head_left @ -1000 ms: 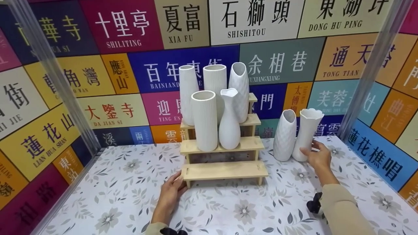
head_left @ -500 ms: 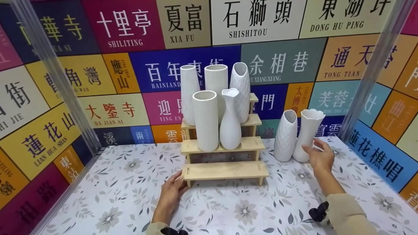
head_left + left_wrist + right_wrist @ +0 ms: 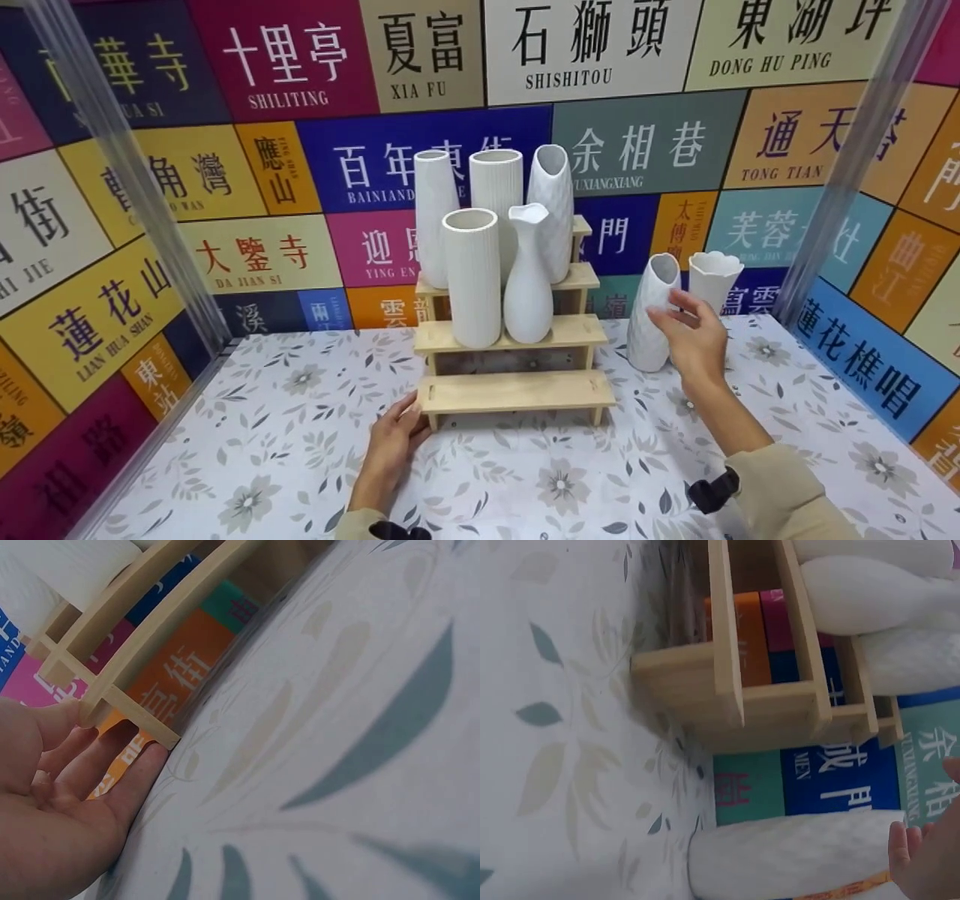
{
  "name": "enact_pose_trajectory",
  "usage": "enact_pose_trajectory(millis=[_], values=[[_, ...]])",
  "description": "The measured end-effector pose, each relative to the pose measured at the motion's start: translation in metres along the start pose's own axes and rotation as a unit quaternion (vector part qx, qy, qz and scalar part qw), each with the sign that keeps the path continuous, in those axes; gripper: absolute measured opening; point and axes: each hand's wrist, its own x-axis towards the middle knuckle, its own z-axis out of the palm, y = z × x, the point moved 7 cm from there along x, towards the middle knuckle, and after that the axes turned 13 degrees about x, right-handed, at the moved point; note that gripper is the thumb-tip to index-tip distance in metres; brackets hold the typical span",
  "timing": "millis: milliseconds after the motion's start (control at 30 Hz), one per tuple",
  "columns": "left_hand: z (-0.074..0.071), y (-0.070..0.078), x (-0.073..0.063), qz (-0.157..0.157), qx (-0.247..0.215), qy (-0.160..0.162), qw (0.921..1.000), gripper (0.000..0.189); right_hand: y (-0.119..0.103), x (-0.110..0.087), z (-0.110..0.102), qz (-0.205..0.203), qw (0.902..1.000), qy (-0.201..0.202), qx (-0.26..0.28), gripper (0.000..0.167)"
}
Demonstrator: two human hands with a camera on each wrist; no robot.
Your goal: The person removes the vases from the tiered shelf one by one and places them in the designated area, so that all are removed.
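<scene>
A stepped wooden display stand stands on the flowered cloth. At its lowest left end my left hand holds it: in the left wrist view the thumb is at the shelf's end and the fingers are by the leg. On the right, my right hand is at a white vase with a slanted mouth and diamond texture, fingers loosely bent near its upper part. Whether they touch it I cannot tell. Behind that hand, partly hidden, stands a white vase with a scalloped rim.
Several white vases stand on the stand's upper steps, among them a ribbed cylinder and a slim-necked one with a wavy mouth. A wall of coloured sign panels rises behind. Clear posts flank the table.
My right hand has left the scalloped-rim vase and moved left and up to the slanted-mouth vase. The left hand and the stand have stayed in place.
</scene>
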Motion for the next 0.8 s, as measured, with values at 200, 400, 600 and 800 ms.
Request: enact_pose_trajectory(millis=[200, 400, 600, 800], values=[[0.001, 0.0, 0.0, 0.0, -0.007, -0.003, 1.0, 0.05, -0.016, -0.018, 0.037, -0.035, 0.9958, -0.084, -0.012, 0.074], [0.0, -0.001, 0.0, -0.002, -0.008, -0.003, 1.0, 0.05, -0.018, -0.02, 0.072, -0.035, 0.99, -0.134, 0.029, 0.075], [-0.001, -0.002, 0.0, -0.002, -0.003, 0.002, 1.0, 0.049, -0.019, -0.023, 0.106, -0.053, 0.9806, -0.176, 0.069, 0.072], [-0.002, -0.001, 0.0, 0.003, -0.001, 0.003, 1.0, 0.051, -0.018, -0.028, 0.131, -0.061, 0.9739, -0.208, 0.067, 0.079]])
